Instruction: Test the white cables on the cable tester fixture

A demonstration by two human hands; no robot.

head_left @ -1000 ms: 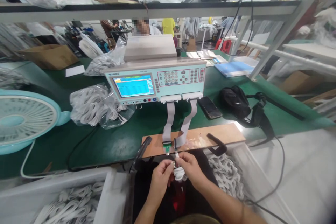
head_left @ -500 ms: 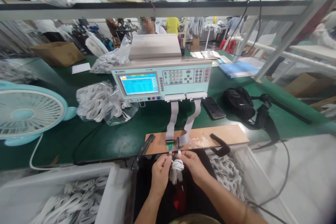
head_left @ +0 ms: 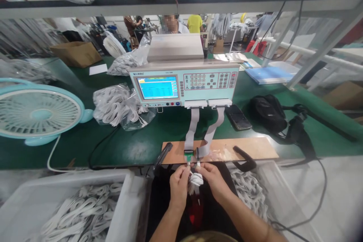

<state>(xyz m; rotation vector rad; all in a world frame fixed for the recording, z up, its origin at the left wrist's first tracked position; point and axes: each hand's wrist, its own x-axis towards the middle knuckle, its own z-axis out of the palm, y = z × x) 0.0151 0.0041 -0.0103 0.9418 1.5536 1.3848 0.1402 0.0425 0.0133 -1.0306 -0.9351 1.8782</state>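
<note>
My left hand (head_left: 179,184) and my right hand (head_left: 211,179) together hold a small coiled white cable (head_left: 195,182) just below the front edge of a wooden board (head_left: 249,149). Each hand pinches one plug end up at the two connectors (head_left: 193,155) on the board. Two grey ribbon cables (head_left: 193,126) run from those connectors up to a pale blue tester (head_left: 184,83) whose screen (head_left: 157,87) is lit.
White bins of coiled cables stand at the left (head_left: 70,211) and right (head_left: 249,193). On the green bench lie a bag of cables (head_left: 119,106), a blue fan (head_left: 39,111), a phone (head_left: 238,117) and a black pouch (head_left: 268,113). A person sits behind the tester.
Both hands have lifted the coiled cable from lap height up to the board's connectors. The view has shifted slightly, so everything sits further right.
</note>
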